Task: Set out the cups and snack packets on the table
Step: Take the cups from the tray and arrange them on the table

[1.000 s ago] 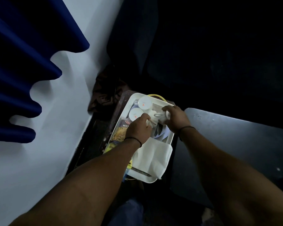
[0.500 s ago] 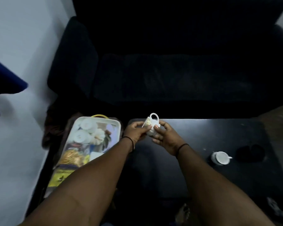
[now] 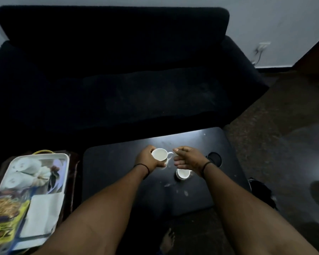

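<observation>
glossy white cup [image 3: 160, 154], matt dark table [image 3: 118, 162]

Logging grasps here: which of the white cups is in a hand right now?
The cup gripped by the left hand. The other cup stands free on the table, under the open right hand.

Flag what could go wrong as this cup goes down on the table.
1. The left hand holds the white cup close to the second cup already on the black table; setting it down could knock the two together.
2. The right hand hovers open directly over that second cup and may bump it.
</observation>
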